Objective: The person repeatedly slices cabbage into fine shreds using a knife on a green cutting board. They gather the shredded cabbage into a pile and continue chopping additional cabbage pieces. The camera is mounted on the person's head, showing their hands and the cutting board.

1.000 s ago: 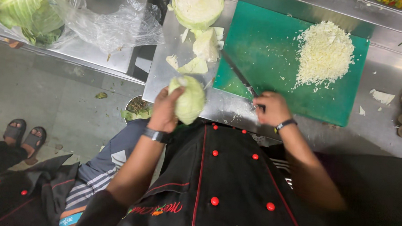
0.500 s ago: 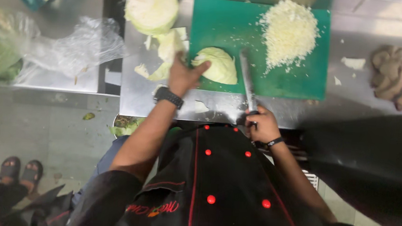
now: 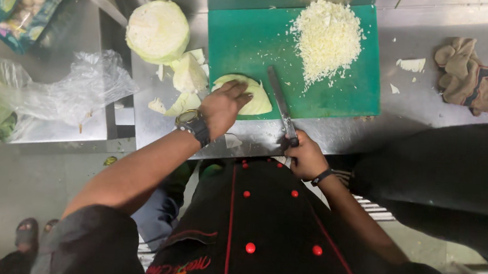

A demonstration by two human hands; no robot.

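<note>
A pale green cabbage wedge (image 3: 254, 95) lies flat on the near left corner of the green cutting board (image 3: 252, 33). My left hand (image 3: 223, 107) presses down on it with spread fingers. My right hand (image 3: 305, 156) grips the handle of a kitchen knife (image 3: 278, 102), whose blade rests on the board just right of the wedge. A heap of shredded cabbage (image 3: 328, 38) sits at the board's far right.
A halved cabbage head (image 3: 157, 30) and loose cabbage pieces (image 3: 188, 74) lie on the steel counter left of the board. A crumpled brown cloth (image 3: 469, 73) lies at right. A clear plastic bag (image 3: 62, 91) and a printed packet (image 3: 16, 3) sit on the left table.
My left hand carried the wedge from the counter edge onto the board and now presses it flat. The knife moved in beside it.
</note>
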